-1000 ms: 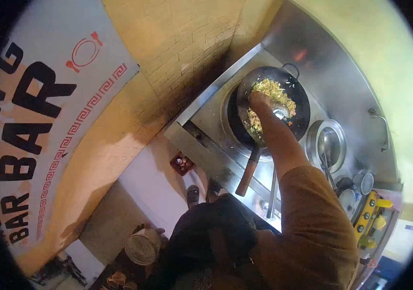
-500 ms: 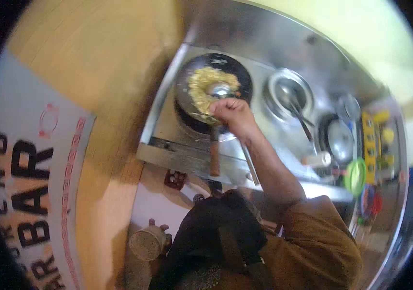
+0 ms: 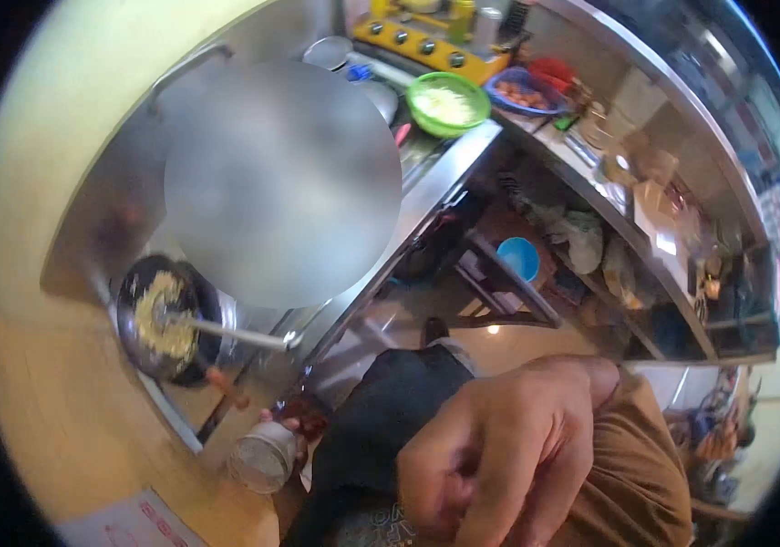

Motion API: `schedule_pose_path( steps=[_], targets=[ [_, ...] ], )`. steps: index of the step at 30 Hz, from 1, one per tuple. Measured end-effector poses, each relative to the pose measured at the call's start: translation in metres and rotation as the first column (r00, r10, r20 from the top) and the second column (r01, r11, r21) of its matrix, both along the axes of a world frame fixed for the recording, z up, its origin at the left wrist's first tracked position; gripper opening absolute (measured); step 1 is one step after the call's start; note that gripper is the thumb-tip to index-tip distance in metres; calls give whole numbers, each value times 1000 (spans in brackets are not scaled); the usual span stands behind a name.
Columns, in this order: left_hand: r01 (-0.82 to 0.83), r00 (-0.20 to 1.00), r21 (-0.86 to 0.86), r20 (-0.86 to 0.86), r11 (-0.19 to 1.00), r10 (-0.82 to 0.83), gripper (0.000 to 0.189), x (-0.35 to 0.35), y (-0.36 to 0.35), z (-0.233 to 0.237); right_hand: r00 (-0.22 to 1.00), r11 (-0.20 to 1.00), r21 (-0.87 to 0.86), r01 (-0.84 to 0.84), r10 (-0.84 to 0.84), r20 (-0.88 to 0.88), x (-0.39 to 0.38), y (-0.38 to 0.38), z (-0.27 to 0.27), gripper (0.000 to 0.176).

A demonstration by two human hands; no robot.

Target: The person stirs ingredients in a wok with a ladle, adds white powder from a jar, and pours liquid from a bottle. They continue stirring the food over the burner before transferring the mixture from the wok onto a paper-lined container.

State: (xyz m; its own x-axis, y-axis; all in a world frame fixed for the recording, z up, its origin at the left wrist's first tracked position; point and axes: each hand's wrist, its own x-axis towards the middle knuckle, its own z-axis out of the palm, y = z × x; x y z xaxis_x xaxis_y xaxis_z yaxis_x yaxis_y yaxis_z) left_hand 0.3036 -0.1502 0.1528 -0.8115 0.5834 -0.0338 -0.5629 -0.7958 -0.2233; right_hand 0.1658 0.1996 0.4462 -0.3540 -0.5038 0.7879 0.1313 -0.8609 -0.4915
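My left hand [image 3: 297, 438] is wrapped around a whitish, see-through jar [image 3: 262, 460], low and left of my body. Close to the camera, my right hand [image 3: 517, 447] is bent downward with its fingers loosely curled and apart. Nothing shows in it, though the fingertips are partly cut off at the bottom edge. A dark wok [image 3: 139, 351] sits on the stove at the left, holding yellowish chopped food [image 3: 169, 342]. A metal ladle [image 3: 235, 334] rests in the wok, its handle pointing right and away from both hands.
A grey blurred disc [image 3: 285, 182] hides much of the stovetop. Beyond it stand a green basket [image 3: 449, 105] of pale shreds, a blue basket [image 3: 526, 91] of reddish items and a yellow burner unit [image 3: 426, 41]. A blue bucket [image 3: 518, 260] sits below the counter.
My right hand has left the ladle and moved from above the wok to just before the camera. My view has swung right. The jar stays in my left hand.
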Motion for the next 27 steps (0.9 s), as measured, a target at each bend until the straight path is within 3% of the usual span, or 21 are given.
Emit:
schedule_pose_path(
  steps=[2,3,6,7,8,10,12,14,16,18,20,23,27],
  targets=[
    [101,995,24,17,995,-102,61,-31,20,-5,994,988,113,103,-108,35,-5,56,-4,36],
    [147,988,53,48,988,-149,61,-44,30,-8,983,953,266,143,-168,73,-10,96,-4,30],
    [253,958,117,111,961,-265,60,-88,69,-15,870,723,628,289,-471,142,-25,190,-51,25],
    [274,946,142,138,951,-293,60,-101,81,-18,765,524,786,328,-636,105,-36,220,-74,17],
    [290,933,172,169,941,-318,60,-111,93,-20,661,436,829,350,-742,111,-51,252,-123,10],
    [305,911,207,222,930,-348,60,-131,117,-20,332,22,973,229,-941,-57,-73,328,-209,16],
    [320,887,231,269,919,-376,60,-150,141,-21,182,-349,937,6,-921,-345,-94,411,-257,20],
    [322,865,258,312,911,-394,60,-165,162,-20,85,-653,752,-91,-758,-647,-110,499,-338,21],
    [314,844,301,347,900,-410,62,-182,191,-16,-115,-715,699,1,-694,-710,-139,559,-355,22],
    [300,828,309,384,902,-407,65,-197,226,5,-159,-764,630,-135,-611,-775,-184,604,-345,24],
    [336,849,222,348,915,-397,68,-207,248,9,-263,-879,466,-102,-428,-864,-228,651,-376,23],
    [399,877,111,245,910,-414,71,-214,262,5,-163,-875,426,-228,-397,-903,-266,675,-389,22],
    [288,858,237,366,928,-360,67,-203,276,18,-138,-911,296,-287,-266,-954,-278,677,-393,16]
  ],
)
